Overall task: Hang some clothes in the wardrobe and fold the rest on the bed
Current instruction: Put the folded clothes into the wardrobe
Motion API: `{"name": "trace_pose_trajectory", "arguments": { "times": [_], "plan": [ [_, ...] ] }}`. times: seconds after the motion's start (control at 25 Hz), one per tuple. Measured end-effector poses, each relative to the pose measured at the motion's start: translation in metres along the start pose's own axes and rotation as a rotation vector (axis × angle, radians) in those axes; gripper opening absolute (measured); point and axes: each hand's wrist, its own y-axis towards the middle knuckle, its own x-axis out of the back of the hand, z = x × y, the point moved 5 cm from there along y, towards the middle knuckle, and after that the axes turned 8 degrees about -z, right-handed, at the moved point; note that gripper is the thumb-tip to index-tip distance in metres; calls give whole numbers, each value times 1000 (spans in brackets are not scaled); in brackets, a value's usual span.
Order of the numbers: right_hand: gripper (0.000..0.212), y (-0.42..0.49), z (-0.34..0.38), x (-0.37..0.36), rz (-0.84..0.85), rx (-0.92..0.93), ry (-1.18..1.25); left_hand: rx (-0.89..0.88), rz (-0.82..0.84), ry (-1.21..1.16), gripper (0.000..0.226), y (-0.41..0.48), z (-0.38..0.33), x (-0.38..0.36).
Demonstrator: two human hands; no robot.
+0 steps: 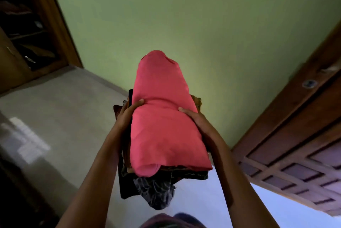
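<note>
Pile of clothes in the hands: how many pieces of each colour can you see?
Red garment: 1
Plain black garment: 1
Black-and-grey patterned cloth: 1
Brown cloth: 1
Total: 4 visible in the pile; others may be hidden.

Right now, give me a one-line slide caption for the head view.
The left hand and right hand hold a stack of clothes topped by a pink garment.

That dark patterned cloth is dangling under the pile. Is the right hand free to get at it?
Probably not: right hand and left hand both hold the pile; the patterned cloth hangs below.
</note>
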Motion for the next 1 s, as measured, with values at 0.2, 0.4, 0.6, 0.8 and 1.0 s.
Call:
{"name": "trace_pose_trajectory", "arguments": {
  "times": [0.2, 0.4, 0.6, 0.8, 1.0],
  "plan": [
    [76, 134, 50, -67, 129, 6, -58, 32, -126, -53, 127, 141, -28, 43],
    [77, 276, 103, -140, 236, 27, -114, 4, -216, -122, 123, 263, -82, 62],
    [68, 415, 187, -230, 346, 51, -196, -29, -372, -202, 121, 398, -152, 112],
    [81, 526, 228, -340, 461, 45, -255, -15, -443, -230, 124, 519, -184, 188],
    [81, 636, 265, -457, 507, 74, -276, -5, -510, -255, 126, 647, -216, 266]
  ]
}}
